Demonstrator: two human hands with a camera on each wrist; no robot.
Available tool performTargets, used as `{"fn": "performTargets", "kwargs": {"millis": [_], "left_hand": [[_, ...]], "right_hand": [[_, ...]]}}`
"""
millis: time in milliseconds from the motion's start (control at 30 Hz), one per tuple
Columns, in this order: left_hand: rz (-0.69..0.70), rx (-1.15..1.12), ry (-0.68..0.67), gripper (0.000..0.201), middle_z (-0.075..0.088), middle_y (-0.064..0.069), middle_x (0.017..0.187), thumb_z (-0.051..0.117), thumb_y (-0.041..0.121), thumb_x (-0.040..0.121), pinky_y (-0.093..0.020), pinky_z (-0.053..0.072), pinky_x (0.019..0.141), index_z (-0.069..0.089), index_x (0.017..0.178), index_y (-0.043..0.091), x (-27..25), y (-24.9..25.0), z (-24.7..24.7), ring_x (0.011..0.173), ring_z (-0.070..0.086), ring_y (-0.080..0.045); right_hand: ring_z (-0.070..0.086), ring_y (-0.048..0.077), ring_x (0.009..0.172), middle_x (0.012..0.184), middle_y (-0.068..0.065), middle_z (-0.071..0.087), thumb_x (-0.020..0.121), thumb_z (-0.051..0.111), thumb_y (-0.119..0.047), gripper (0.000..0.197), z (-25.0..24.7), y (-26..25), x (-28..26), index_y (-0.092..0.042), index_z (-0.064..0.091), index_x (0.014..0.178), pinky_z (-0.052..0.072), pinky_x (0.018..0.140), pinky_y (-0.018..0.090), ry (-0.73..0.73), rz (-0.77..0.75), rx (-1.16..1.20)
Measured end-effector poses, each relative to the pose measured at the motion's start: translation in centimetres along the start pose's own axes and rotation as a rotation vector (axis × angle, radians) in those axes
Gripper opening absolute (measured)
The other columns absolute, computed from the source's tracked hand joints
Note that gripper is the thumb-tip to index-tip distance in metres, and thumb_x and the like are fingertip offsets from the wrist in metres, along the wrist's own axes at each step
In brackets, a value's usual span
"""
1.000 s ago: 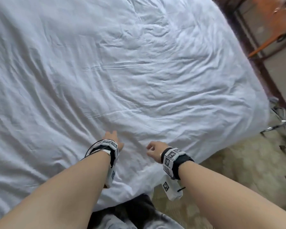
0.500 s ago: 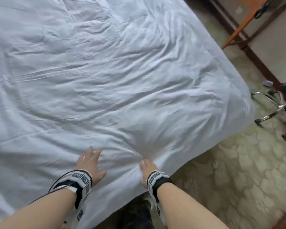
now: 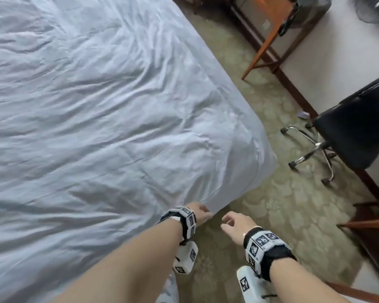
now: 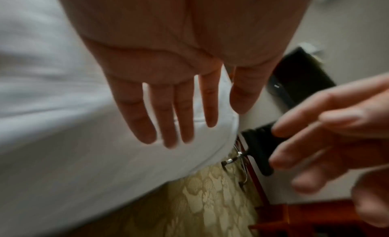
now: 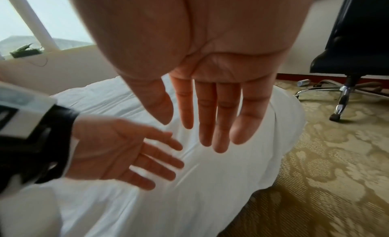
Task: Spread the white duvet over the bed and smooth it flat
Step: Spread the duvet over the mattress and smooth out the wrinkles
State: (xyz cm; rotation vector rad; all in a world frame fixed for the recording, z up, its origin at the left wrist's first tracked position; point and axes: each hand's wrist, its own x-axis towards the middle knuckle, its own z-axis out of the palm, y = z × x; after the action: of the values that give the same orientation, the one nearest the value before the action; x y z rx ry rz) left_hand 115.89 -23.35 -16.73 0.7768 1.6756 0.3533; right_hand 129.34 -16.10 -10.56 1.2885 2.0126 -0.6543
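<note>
White duvet (image 3: 109, 119) covers the bed, creased; left hand (image 3: 198, 213) and right hand (image 3: 234, 223), both empty with fingers loosely extended, hover at its near right corner; smoothing step, next likely pressing flat there.

Duvet (image 3: 96, 127) on bed; chair (image 3: 354, 132) right.
</note>
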Motion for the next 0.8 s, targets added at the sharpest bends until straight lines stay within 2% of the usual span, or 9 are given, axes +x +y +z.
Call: {"fn": "performTargets", "kwargs": {"millis": [100,200,300,400,467,533,633,700,800], "left_hand": [[0.013,0.059,0.184,0.042,0.059,-0.011,0.13,0.054,0.032,0.09,-0.034,0.045,0.099,0.057,0.127,0.014,4.5,3.9,-3.3,0.12,0.057,-0.028],[-0.1,0.046,0.468,0.057,0.044,-0.015,0.143,0.056,0.039,0.088,-0.041,0.04,0.108,0.042,0.139,0.016,9.3,3.6,-8.9,0.13,0.044,-0.034],[-0.316,0.036,0.657,0.072,0.023,-0.013,0.154,0.054,0.05,0.086,-0.048,0.032,0.113,0.028,0.146,0.021,13.4,1.2,-14.4,0.14,0.026,-0.036],[-0.559,0.047,0.669,0.082,0.003,-0.013,0.161,0.052,0.057,0.086,-0.052,0.022,0.117,0.015,0.151,0.025,15.9,-1.0,-18.7,0.147,0.009,-0.038],[-0.671,0.016,0.683,0.082,0.0,-0.014,0.161,0.053,0.058,0.085,-0.052,0.02,0.117,0.015,0.151,0.028,17.3,-0.6,-20.7,0.145,0.009,-0.043],[-0.718,0.002,0.691,0.079,-0.001,-0.013,0.16,0.052,0.059,0.084,-0.052,0.02,0.116,0.018,0.15,0.031,19.5,1.4,-22.3,0.142,0.012,-0.047],[-0.663,0.079,0.624,0.074,-0.007,-0.009,0.159,0.047,0.063,0.084,-0.05,0.017,0.118,0.019,0.148,0.036,23.8,6.4,-23.3,0.144,0.008,-0.046],[-0.615,0.122,0.549,0.074,-0.007,-0.008,0.16,0.044,0.065,0.084,-0.051,0.015,0.119,0.018,0.147,0.038,27.4,10.4,-22.3,0.145,0.003,-0.046],[-0.552,0.143,0.424,0.083,-0.007,-0.012,0.161,0.041,0.07,0.078,-0.058,0.012,0.117,0.01,0.149,0.04,33.2,17.1,-18.9,0.146,-0.005,-0.043]], "right_hand": [[0.056,0.016,0.092,0.114,0.0,0.062,0.089,0.052,-0.033,0.032,-2.3,0.7,2.9,-0.021,0.058,0.118,0.046,0.085,0.026,-0.039,-0.022,0.006],[0.054,0.022,0.116,0.132,0.005,0.053,0.09,0.05,-0.03,0.039,-5.1,-0.2,8.2,-0.019,0.051,0.128,0.043,0.096,0.029,-0.089,-0.121,-0.1],[0.032,0.028,0.136,0.148,0.007,0.031,0.09,0.051,-0.026,0.049,-9.0,-2.8,15.8,-0.02,0.04,0.137,0.032,0.111,0.035,-0.007,-0.244,-0.187],[0.003,0.03,0.147,0.16,0.003,-0.002,0.088,0.052,-0.026,0.062,-12.3,-4.6,22.3,-0.028,0.026,0.145,0.017,0.119,0.04,0.056,-0.405,-0.303],[-0.008,0.025,0.148,0.16,-0.005,-0.012,0.088,0.05,-0.027,0.067,-14.0,-3.3,26.6,-0.033,0.018,0.147,0.017,0.118,0.046,0.04,-0.44,-0.365],[0.005,0.027,0.147,0.16,-0.003,-0.004,0.085,0.052,-0.027,0.074,-16.0,0.7,30.8,-0.032,0.013,0.149,0.026,0.115,0.049,-0.076,-0.328,-0.398],[0.045,0.034,0.129,0.147,0.014,0.038,0.088,0.05,-0.022,0.063,-19.5,9.8,34.5,-0.016,0.028,0.147,0.044,0.102,0.048,-0.3,-0.043,-0.448],[0.056,0.032,0.116,0.13,0.014,0.056,0.093,0.041,-0.027,0.046,-23.0,15.0,34.4,-0.009,0.048,0.134,0.048,0.092,0.04,-0.294,0.074,-0.423],[0.056,0.025,0.115,0.131,0.006,0.057,0.089,0.044,-0.029,0.042,-28.4,20.7,33.9,-0.016,0.053,0.128,0.047,0.089,0.03,-0.228,0.094,-0.308]]}}
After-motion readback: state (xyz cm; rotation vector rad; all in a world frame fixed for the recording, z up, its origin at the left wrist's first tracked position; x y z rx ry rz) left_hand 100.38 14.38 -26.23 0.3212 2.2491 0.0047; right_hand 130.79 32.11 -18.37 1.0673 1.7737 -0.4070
